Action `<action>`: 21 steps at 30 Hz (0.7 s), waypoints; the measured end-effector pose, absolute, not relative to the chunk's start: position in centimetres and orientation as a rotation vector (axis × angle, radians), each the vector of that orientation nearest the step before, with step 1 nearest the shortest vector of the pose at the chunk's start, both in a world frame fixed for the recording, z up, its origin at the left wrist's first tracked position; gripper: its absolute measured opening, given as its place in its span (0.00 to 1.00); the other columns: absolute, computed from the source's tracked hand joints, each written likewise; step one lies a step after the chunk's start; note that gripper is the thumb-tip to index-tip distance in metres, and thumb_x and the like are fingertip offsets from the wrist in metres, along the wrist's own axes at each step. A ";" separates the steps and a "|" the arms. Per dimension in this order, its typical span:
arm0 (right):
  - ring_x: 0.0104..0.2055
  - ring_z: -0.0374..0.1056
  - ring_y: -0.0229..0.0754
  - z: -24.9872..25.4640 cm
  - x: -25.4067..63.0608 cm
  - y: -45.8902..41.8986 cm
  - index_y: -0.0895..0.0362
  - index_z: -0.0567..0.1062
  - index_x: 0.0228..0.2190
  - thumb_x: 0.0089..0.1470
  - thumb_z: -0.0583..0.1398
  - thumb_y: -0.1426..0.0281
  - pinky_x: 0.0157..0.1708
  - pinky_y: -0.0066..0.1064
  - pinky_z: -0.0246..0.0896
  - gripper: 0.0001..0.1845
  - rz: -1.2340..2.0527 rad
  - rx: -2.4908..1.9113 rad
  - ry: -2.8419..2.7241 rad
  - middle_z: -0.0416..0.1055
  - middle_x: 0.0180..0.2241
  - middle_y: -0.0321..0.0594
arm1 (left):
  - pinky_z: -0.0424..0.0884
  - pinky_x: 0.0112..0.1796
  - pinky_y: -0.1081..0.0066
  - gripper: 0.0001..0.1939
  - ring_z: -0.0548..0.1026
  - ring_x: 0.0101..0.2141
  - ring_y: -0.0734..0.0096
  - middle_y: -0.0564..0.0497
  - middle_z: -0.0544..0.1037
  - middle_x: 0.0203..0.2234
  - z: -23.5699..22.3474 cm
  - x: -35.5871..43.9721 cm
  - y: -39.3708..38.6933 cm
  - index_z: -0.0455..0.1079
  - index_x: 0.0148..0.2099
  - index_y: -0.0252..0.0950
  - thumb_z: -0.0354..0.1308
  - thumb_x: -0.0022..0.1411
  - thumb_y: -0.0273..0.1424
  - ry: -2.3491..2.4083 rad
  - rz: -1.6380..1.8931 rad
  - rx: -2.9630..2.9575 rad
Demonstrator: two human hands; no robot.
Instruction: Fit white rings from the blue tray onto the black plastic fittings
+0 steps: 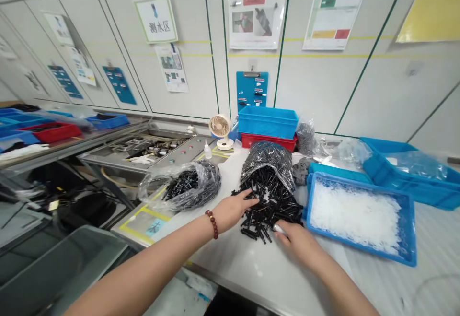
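Observation:
A heap of small black rod-like parts spills from the mouth of a clear plastic bag on the table. My left hand, with a dark red bead bracelet at its wrist, reaches onto the heap's left side, fingers apart. At the heap's front right corner is my right hand, its fingers bent together. A small white piece shows at those fingertips; whether it is held or worn on a finger cannot be made out. A second clear bag of black parts lies to the left.
Right of the heap, a blue tray holds many small white pieces. Behind stand a blue bin on a red one, a small fan and a dropper bottle. A larger blue bin is far right.

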State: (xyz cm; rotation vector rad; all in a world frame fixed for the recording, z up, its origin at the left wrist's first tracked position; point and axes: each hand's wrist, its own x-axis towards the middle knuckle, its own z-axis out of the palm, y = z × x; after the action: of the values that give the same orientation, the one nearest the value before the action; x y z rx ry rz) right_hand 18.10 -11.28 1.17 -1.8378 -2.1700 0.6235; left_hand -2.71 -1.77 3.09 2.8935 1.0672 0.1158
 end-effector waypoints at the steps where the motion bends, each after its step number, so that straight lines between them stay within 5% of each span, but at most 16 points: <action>1: 0.31 0.65 0.39 1.2 18.2 -11.2 0.55 0.67 0.30 0.55 0.50 0.71 0.28 0.26 0.47 0.08 0.613 -1.840 -2.151 0.71 0.30 0.38 | 0.69 0.41 0.70 0.24 0.72 0.41 0.66 0.45 0.63 0.53 3.4 -2.5 -1.7 0.60 0.56 0.42 0.45 0.60 0.19 1.100 0.165 2.882; 6: 0.31 0.66 0.41 0.9 18.6 -10.9 0.55 0.66 0.30 0.57 0.47 0.67 0.28 0.27 0.50 0.10 0.530 -1.836 -2.047 0.71 0.29 0.39 | 0.69 0.36 0.70 0.11 0.72 0.36 0.65 0.46 0.72 0.34 2.7 1.3 -1.3 0.70 0.43 0.34 0.48 0.64 0.29 1.088 0.197 2.842; 12: 0.35 0.68 0.43 0.0 18.8 -10.9 0.55 0.68 0.36 0.56 0.47 0.65 0.32 0.29 0.56 0.12 0.534 -1.747 -1.988 0.72 0.33 0.40 | 0.67 0.32 0.73 0.05 0.71 0.31 0.68 0.48 0.71 0.32 1.1 2.8 -1.6 0.70 0.37 0.34 0.53 0.60 0.27 1.015 0.145 2.812; 16: 0.34 0.68 0.42 -0.1 18.7 -11.0 0.55 0.66 0.41 0.56 0.46 0.64 0.32 0.29 0.57 0.15 0.538 -1.723 -1.899 0.72 0.32 0.40 | 0.65 0.35 0.73 0.05 0.69 0.33 0.70 0.50 0.70 0.33 1.5 1.8 -1.5 0.66 0.40 0.35 0.50 0.61 0.27 0.947 0.563 2.563; 21: 0.31 0.65 0.39 0.2 18.6 -11.2 0.55 0.66 0.32 0.59 0.43 0.64 0.31 0.27 0.56 0.16 0.556 -1.658 -1.864 0.70 0.29 0.38 | 0.64 0.32 0.75 0.04 0.67 0.28 0.74 0.54 0.68 0.25 1.0 2.0 -1.1 0.62 0.32 0.34 0.48 0.59 0.25 0.759 0.922 1.980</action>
State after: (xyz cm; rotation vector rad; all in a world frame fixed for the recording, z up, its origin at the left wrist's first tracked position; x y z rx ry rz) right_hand 18.61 -11.18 0.18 -1.6582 -1.8635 0.5555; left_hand 1.98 -1.12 1.00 1.9795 0.7593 0.9221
